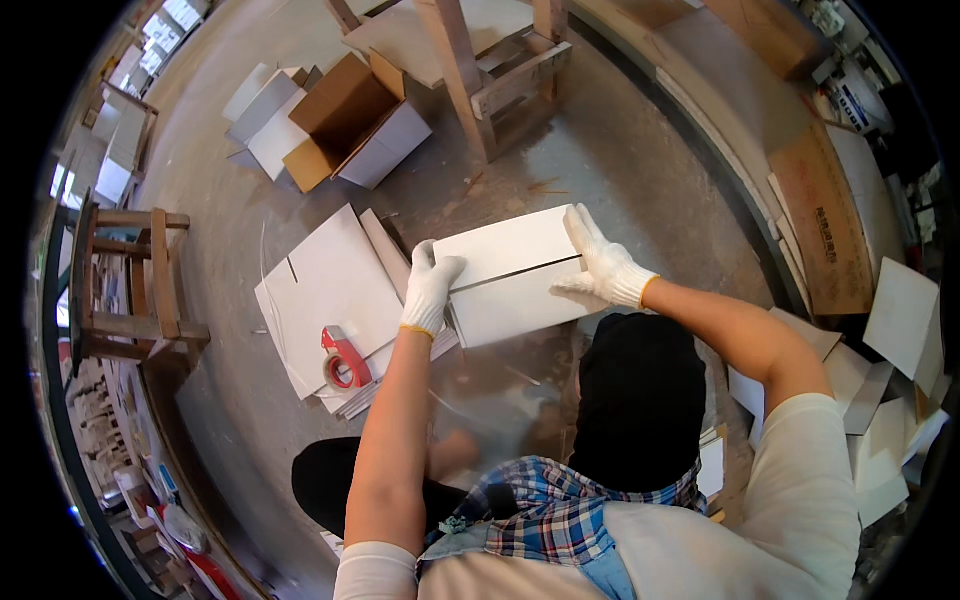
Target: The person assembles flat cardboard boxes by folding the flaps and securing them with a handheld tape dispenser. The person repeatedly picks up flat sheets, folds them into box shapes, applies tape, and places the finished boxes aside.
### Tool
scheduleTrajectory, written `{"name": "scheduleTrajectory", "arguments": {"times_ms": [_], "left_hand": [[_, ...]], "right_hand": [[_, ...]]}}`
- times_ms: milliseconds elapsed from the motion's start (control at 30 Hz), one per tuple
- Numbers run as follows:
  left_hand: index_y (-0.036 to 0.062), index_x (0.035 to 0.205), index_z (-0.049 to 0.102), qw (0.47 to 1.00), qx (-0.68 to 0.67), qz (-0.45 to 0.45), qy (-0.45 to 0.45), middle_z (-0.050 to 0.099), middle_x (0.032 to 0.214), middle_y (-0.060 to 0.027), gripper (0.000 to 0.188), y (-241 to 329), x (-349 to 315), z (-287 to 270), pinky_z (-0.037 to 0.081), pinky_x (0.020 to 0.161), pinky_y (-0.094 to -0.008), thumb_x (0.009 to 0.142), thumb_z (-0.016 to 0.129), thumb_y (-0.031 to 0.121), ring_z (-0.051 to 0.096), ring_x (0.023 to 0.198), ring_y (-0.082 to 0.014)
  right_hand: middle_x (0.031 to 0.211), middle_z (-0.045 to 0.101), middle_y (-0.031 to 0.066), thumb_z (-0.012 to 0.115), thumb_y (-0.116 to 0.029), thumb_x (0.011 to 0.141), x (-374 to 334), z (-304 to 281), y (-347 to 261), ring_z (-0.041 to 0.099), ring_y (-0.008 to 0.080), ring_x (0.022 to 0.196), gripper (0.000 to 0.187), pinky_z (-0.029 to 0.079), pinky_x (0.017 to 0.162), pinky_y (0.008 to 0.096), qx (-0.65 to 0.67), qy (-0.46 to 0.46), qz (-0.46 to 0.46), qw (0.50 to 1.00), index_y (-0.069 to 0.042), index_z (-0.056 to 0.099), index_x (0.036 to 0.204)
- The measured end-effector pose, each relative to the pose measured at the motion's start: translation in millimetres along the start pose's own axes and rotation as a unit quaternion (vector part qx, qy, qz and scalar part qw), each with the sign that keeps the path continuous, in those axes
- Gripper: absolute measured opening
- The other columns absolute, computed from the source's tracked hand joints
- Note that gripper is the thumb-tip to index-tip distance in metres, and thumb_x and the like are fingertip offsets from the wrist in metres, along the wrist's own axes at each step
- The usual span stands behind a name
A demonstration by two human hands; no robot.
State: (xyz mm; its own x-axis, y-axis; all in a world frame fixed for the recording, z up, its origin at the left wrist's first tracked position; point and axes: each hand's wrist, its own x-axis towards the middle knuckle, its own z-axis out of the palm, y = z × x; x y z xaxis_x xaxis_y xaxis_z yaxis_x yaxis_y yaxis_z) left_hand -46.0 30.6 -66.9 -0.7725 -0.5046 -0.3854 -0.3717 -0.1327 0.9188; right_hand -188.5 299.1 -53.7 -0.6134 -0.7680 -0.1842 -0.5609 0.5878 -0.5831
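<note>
A white cardboard box [508, 247] is held in front of me, its two top flaps folded in with a narrow dark gap between them. My left hand [430, 290], in a white knit glove, grips the box's left end. At the right end, my right hand [604, 264], gloved the same way, clasps it with the thumb apart from the fingers. A red tape dispenser [346, 362] with a roll of tape lies left of my left forearm. It rests on a stack of flattened white cardboard boxes [325, 275] on the floor.
Open cardboard boxes [385, 145] stand ahead on the floor, near a wooden-legged stand [462, 75]. A wooden frame [150, 275] is at the left. Brown cartons [822, 225] and loose white cardboard [885, 430] crowd the right side.
</note>
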Motion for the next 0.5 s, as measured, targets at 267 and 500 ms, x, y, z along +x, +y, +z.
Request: {"name": "scheduleTrajectory", "arguments": {"times_ms": [267, 500], "left_hand": [[-0.0001, 0.142, 0.038, 0.998, 0.039, 0.035, 0.021, 0.058, 0.117, -0.0151, 0.064, 0, -9, 24, 0.046, 0.095, -0.0339, 0.088, 0.060, 0.024, 0.057, 0.105, -0.0237], [-0.0034, 0.144, 0.035, 0.937, 0.317, 0.097, 0.111, 0.054, 0.134, -0.0315, 0.066, -2, -7, 27, 0.042, 0.106, -0.0434, 0.095, 0.057, 0.036, 0.056, 0.123, -0.0434]], "right_hand": [[0.163, 0.010, 0.0315, 0.084, -0.048, 0.071, 0, 34, 12, 0.030, 0.0449, 0.146, 0.124, 0.033, 0.118, 0.0395, 0.088, 0.133, 0.009, 0.987, -0.004, 0.010, 0.160], [0.162, 0.014, 0.0311, 0.082, -0.048, 0.075, -3, 16, -9, 0.029, 0.0480, 0.145, 0.111, 0.034, 0.116, 0.0408, 0.099, 0.098, 0.036, 0.990, -0.003, 0.022, 0.157]]}}
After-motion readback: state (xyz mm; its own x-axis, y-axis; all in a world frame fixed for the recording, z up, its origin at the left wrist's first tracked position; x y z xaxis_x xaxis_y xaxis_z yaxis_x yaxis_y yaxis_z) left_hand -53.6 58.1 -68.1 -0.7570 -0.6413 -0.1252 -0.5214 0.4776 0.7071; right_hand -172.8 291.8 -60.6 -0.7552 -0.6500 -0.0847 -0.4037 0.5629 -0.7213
